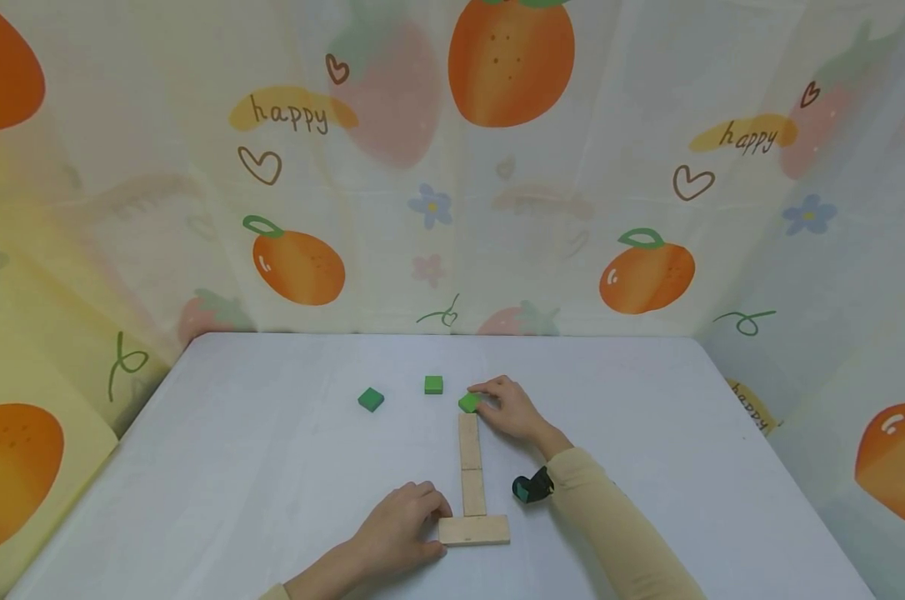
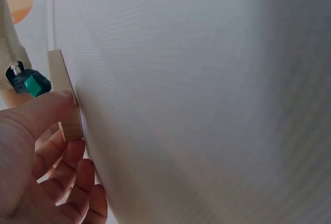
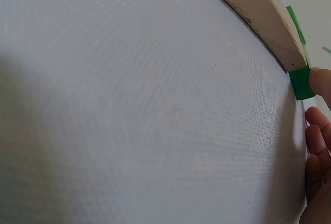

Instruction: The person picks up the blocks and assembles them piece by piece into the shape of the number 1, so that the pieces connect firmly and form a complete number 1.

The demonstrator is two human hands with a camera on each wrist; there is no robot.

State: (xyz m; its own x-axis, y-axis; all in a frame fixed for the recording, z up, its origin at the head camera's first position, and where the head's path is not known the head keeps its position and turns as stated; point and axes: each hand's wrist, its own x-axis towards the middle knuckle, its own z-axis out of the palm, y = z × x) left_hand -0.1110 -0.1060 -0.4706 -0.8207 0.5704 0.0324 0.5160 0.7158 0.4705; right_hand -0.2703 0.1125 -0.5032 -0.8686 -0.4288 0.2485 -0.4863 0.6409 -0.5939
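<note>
Two wooden blocks lie end to end in a line, the far block [image 1: 470, 442] and the near block [image 1: 473, 493]. Across the near end of that line lies a third wooden block [image 1: 490, 531]. My left hand [image 1: 400, 525] pinches its left end between thumb and fingers; the thumb [image 2: 49, 111] presses on its side in the left wrist view. At the far end of the line, my right hand [image 1: 514, 410] pinches a light green block [image 1: 468, 403]. In the right wrist view this green block [image 3: 301, 83] sits against the wooden block's end, a thumb on it.
Left of the held green block, a bright green block [image 1: 433, 385] and a darker green block [image 1: 371, 400] lie apart on the white table [image 1: 272, 467]. A black wrist camera [image 1: 532, 486] is at the right wrist. A fruit-printed curtain [image 1: 392, 250] stands behind the table.
</note>
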